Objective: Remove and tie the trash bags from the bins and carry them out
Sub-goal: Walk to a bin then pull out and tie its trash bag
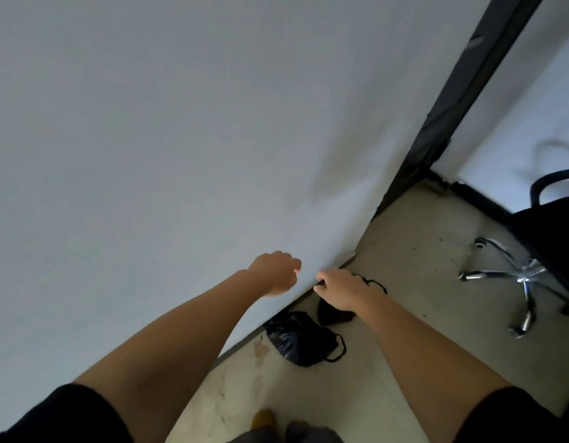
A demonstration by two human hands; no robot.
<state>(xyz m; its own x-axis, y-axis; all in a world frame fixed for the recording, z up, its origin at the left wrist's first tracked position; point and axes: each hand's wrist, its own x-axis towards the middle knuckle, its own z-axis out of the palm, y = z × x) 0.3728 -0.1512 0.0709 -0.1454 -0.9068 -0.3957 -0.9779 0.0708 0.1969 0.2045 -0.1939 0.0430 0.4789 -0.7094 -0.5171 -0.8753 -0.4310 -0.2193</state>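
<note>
our right hand grips a black trash bag; left hand curled, empty; another tied bag on floor.

Both hands reach out by the wall; tied black bag on floor.

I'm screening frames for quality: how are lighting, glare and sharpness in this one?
Head view: dim, soft light, white wall greyish; glare only on the chrome chair base; wide-angle tilt slants the dark door frame; left hand, right hand and black trash bag slightly soft.
</note>
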